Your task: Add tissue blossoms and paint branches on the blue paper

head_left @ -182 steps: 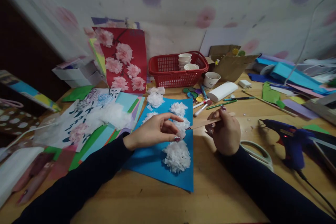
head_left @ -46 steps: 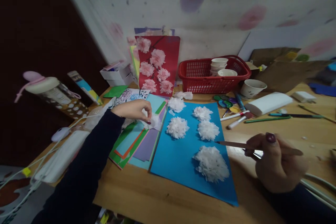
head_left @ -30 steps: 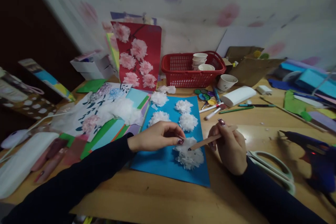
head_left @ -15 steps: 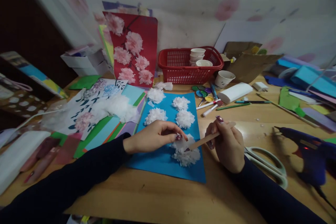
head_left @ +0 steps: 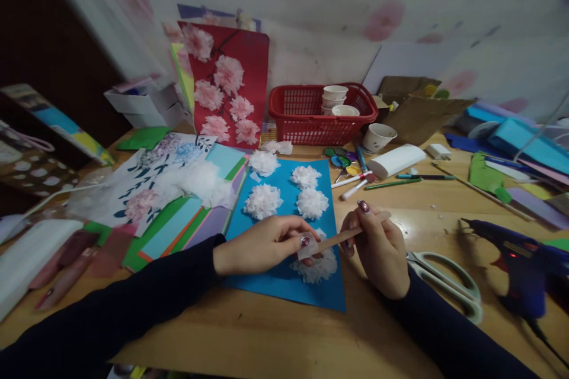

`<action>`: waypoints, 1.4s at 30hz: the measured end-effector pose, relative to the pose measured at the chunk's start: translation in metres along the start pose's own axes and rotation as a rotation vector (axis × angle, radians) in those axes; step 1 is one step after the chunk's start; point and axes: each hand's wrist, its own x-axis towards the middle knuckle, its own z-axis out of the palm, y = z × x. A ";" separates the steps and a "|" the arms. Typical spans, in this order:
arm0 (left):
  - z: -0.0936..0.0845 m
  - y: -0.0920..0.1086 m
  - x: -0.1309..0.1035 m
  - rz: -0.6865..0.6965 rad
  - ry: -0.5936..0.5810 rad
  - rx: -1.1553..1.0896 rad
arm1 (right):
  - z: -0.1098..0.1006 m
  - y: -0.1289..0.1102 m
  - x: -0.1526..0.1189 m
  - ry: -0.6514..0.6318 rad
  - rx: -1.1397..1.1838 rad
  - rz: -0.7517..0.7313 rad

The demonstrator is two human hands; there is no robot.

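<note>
Several white tissue flowers (head_left: 312, 203) sit on a blue sheet (head_left: 284, 287). My left hand (head_left: 271, 244) is over the sheet's lower part, its thumb and fingers closed on a small piece of white tissue (head_left: 306, 247). In my right hand (head_left: 377, 249) is a flat wooden stick (head_left: 340, 238), pinched between thumb and fingers. The stick's left end meets the tissue piece at my left fingertips. Just below, the lowest flower (head_left: 316, 267) is partly hidden by my left hand.
Scissors (head_left: 448, 281) and a blue glue gun (head_left: 511, 254) lie at the right. Behind stand a red basket (head_left: 311, 124), a paper cup (head_left: 379, 137) and a red flower picture (head_left: 253, 71). Coloured papers and loose white tissue (head_left: 200, 180) are at the left.
My left fingers have closed on a white tissue piece, now seen lifted above the lowest flower. My right hand and the stick have shifted slightly left, with the stick's end now at that piece.
</note>
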 end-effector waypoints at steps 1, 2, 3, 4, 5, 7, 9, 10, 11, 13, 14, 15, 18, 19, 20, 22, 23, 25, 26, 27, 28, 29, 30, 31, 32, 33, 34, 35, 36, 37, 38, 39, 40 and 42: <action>0.000 0.001 0.000 -0.017 -0.009 -0.017 | 0.000 0.000 0.000 0.004 0.004 0.003; 0.001 0.002 0.000 -0.033 -0.016 -0.032 | -0.001 0.001 0.000 0.008 0.005 0.008; 0.001 0.002 0.000 -0.046 -0.023 -0.047 | -0.001 0.001 0.000 0.011 0.004 0.011; 0.001 0.002 0.000 -0.055 -0.031 -0.062 | -0.001 0.002 0.000 0.013 0.001 0.013; 0.001 0.002 -0.001 -0.061 -0.041 -0.078 | -0.002 0.002 0.000 0.014 0.001 0.018; 0.002 0.000 -0.001 -0.062 -0.062 -0.110 | -0.002 0.003 0.000 0.013 0.006 0.024; 0.002 -0.002 -0.002 -0.047 -0.084 -0.134 | -0.001 0.002 0.000 0.015 0.013 0.027; 0.003 -0.003 -0.002 -0.035 -0.092 -0.141 | -0.001 0.002 0.000 0.017 0.011 0.028; 0.003 -0.004 -0.003 -0.027 -0.098 -0.147 | 0.000 0.002 0.000 0.018 0.006 0.027; 0.002 -0.005 -0.003 -0.024 -0.109 -0.161 | 0.000 0.001 0.000 0.016 -0.004 0.026; 0.002 -0.005 -0.003 -0.028 -0.109 -0.169 | -0.001 0.001 0.000 0.018 0.001 0.023; 0.001 -0.005 -0.002 -0.034 -0.106 -0.179 | -0.001 0.000 0.001 0.025 0.016 0.021; -0.002 -0.003 -0.001 -0.030 -0.092 -0.227 | -0.004 -0.001 0.003 0.100 0.088 -0.014; -0.003 -0.002 -0.001 -0.022 -0.090 -0.248 | -0.004 -0.001 0.003 0.139 0.103 -0.035; -0.004 -0.001 -0.001 -0.013 -0.094 -0.268 | -0.005 -0.002 0.004 0.177 0.111 -0.057; -0.005 -0.001 -0.001 0.002 -0.107 -0.301 | -0.006 -0.002 0.006 0.236 0.112 -0.090; -0.006 -0.002 -0.002 0.007 -0.117 -0.310 | -0.006 -0.002 0.006 0.248 0.111 -0.094; -0.005 -0.003 -0.002 0.011 -0.136 -0.317 | -0.006 -0.002 0.006 0.242 0.117 -0.080; -0.005 -0.004 -0.002 0.012 -0.145 -0.320 | -0.005 -0.002 0.006 0.229 0.125 -0.066; -0.004 -0.005 -0.002 0.012 -0.151 -0.324 | -0.004 -0.003 0.006 0.209 0.135 -0.050; -0.004 -0.006 -0.001 0.012 -0.157 -0.328 | -0.003 -0.003 0.005 0.187 0.147 -0.035; -0.003 -0.006 -0.001 0.012 -0.159 -0.329 | -0.002 -0.003 0.004 0.164 0.159 -0.024; -0.002 -0.006 -0.001 0.010 -0.163 -0.326 | -0.001 -0.004 0.003 0.146 0.171 -0.015; -0.002 -0.006 -0.001 0.006 -0.165 -0.321 | 0.000 -0.004 0.002 0.129 0.179 -0.009; -0.001 -0.005 -0.001 0.000 -0.166 -0.313 | 0.001 -0.005 0.002 0.117 0.183 -0.003; 0.000 -0.005 -0.001 -0.008 -0.167 -0.306 | 0.001 -0.005 0.001 0.110 0.184 0.003; 0.000 -0.004 -0.001 -0.017 -0.168 -0.301 | 0.001 -0.004 0.001 0.104 0.181 0.008; 0.000 -0.003 -0.001 -0.026 -0.170 -0.301 | 0.001 -0.004 0.001 0.099 0.175 0.011; 0.000 -0.002 -0.001 -0.031 -0.173 -0.307 | 0.001 -0.003 0.001 0.094 0.167 0.011; 0.000 -0.001 -0.002 -0.034 -0.178 -0.317 | 0.000 -0.003 0.001 0.092 0.158 0.010; 0.000 -0.001 -0.002 -0.030 -0.182 -0.333 | 0.000 -0.002 0.001 0.096 0.147 0.008; -0.001 -0.001 -0.002 -0.027 -0.183 -0.350 | 0.000 -0.001 0.001 0.103 0.138 0.003; -0.002 -0.001 -0.003 -0.026 -0.181 -0.365 | 0.000 0.000 0.001 0.111 0.128 -0.002; -0.003 -0.001 -0.003 -0.043 -0.168 -0.386 | 0.000 0.001 0.001 0.119 0.111 -0.012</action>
